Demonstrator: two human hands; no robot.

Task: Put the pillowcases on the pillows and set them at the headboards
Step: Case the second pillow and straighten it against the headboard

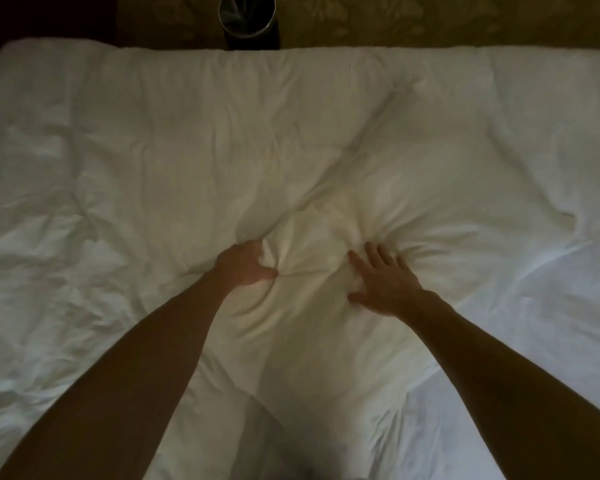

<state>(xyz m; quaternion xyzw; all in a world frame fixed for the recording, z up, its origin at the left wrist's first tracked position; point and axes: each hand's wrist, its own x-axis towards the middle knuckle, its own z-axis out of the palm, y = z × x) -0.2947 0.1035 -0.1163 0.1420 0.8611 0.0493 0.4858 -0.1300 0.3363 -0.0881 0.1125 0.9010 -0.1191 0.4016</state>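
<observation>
A white pillow (378, 161) in white fabric lies across the middle of the bed, running from my hands up toward the far right. My left hand (245, 265) grips a bunched fold of the white fabric at the pillow's near end, fingers curled into the creases. My right hand (383, 278) lies flat on the pillow just to the right, fingers spread and straight, pressing the cloth down. Whether the cloth under my hands is pillowcase or bare pillow, I cannot tell.
A rumpled white duvet (84, 202) covers the whole bed. Beyond the bed's far edge stands a round metal bin (246, 13) on a patterned carpet (430, 19). The room is dim.
</observation>
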